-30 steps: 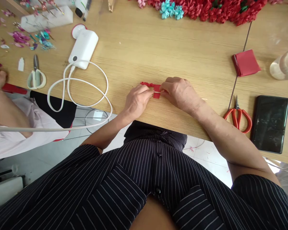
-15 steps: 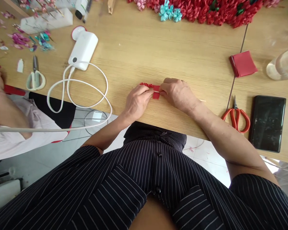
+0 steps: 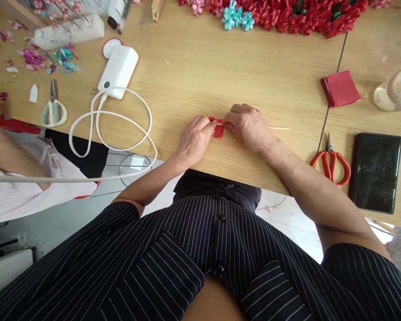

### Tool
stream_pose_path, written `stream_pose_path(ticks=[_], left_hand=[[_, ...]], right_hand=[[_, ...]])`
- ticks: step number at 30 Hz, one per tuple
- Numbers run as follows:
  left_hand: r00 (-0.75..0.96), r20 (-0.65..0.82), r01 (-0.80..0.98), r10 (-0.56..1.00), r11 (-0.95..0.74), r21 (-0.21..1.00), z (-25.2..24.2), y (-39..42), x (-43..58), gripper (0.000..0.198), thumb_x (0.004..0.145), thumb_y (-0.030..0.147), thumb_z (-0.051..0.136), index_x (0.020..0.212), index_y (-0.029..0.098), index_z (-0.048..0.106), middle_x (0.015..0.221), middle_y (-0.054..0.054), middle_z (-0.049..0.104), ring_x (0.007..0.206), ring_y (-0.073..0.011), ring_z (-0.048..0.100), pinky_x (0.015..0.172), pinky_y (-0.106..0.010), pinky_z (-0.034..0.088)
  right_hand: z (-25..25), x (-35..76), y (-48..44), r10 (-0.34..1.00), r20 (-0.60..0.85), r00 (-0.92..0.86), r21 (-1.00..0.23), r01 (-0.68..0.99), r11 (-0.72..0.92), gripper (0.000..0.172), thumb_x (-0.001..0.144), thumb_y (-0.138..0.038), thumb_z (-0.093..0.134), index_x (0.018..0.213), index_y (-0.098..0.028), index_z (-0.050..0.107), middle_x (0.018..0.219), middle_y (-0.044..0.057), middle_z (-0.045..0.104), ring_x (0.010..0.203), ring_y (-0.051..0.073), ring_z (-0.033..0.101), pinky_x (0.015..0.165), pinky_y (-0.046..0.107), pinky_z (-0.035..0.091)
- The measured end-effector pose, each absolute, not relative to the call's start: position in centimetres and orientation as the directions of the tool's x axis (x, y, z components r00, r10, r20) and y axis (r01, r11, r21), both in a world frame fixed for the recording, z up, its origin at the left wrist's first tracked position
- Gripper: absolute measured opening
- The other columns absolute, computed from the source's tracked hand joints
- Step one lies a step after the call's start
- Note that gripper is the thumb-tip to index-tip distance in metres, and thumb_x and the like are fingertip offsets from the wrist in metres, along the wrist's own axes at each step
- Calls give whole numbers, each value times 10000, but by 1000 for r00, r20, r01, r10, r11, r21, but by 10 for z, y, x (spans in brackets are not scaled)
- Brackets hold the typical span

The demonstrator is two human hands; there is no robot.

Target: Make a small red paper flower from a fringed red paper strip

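Note:
At the table's near edge, my left hand (image 3: 195, 139) pinches a small piece of red cloth (image 3: 218, 131) with thumb and fingertips. Part of the cloth lies bunched by those fingers, and a flat flap hangs toward me. My right hand (image 3: 249, 127) is closed on a thin pale stick (image 3: 280, 128), whose far end sticks out to the right beneath the palm. The stick's other end shows across the red cloth between both hands' fingertips. My fingers hide how cloth and stick meet.
Red-handled scissors (image 3: 330, 165), a black phone-like slab (image 3: 376, 173), a stack of red cloth squares (image 3: 341, 88) and a glass (image 3: 396, 91) stand right. A white power bank (image 3: 118, 71) with looped cable lies left, near white-handled scissors (image 3: 54, 111). Red flowers (image 3: 274, 15) line the back. Another person's arm (image 3: 15, 151) is far left.
More of the pale stick now shows to the right of my right hand. The cloth has shifted and bunched at my left fingertips. The view has moved slightly.

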State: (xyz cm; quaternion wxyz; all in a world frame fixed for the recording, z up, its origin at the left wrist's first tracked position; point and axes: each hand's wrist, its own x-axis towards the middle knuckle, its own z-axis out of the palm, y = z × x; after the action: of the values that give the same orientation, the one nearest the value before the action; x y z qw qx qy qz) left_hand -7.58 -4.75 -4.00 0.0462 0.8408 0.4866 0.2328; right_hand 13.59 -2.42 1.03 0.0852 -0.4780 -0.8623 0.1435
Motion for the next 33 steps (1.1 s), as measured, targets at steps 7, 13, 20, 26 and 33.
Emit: stream_pose_path(ticks=[7, 13, 20, 26, 33], left_hand=[[420, 325, 781, 848, -519, 346, -35, -52, -79, 310, 1107, 361, 441, 1219, 254, 709, 1053, -70, 718, 1015, -217, 663, 940, -379, 547], [412, 194, 821, 890, -456, 344, -28, -47, -72, 359, 1109, 334, 392, 1277, 208, 683, 1122, -110, 729, 1092, -256, 672, 981, -420, 543], [447, 180, 823, 876, -482, 301, -27, -47, -73, 390, 1115, 343, 357, 1295, 216, 679, 1142, -122, 739, 1108, -277, 675, 979, -440, 551], [453, 201, 802, 869, -496, 333, -30, -44, -74, 396, 1126, 372, 334, 1275, 234, 675, 1127, -96, 735, 1102, -248, 661, 963, -402, 549], [445, 191, 813, 875, -484, 324, -31, -43, -74, 374, 1122, 345, 365, 1296, 219, 671, 1112, -97, 725, 1101, -251, 658, 961, -397, 541]], right_hand=[[8, 135, -24, 855, 4, -518, -342, 803, 488, 311, 1070, -210, 431, 1080, -178, 741, 1176, 140, 731, 1089, 269, 640, 868, 370, 463], [7, 134, -21, 877, -15, -481, -325, 831, 451, 311, 1075, -217, 438, 1099, -172, 745, 1205, 135, 729, 1142, 270, 649, 902, 362, 494], [5, 133, -19, 906, 51, -421, -367, 836, 409, 352, 1064, -221, 401, 1161, -186, 737, 1216, 137, 741, 1136, 272, 660, 910, 388, 524], [1, 134, -18, 904, 101, -416, -389, 820, 421, 358, 1064, -242, 391, 1152, -199, 735, 1194, 131, 743, 1109, 261, 655, 881, 384, 533], [1, 133, -18, 912, 84, -401, -401, 824, 399, 354, 1065, -229, 394, 1165, -192, 731, 1216, 142, 737, 1135, 269, 654, 917, 401, 530]])
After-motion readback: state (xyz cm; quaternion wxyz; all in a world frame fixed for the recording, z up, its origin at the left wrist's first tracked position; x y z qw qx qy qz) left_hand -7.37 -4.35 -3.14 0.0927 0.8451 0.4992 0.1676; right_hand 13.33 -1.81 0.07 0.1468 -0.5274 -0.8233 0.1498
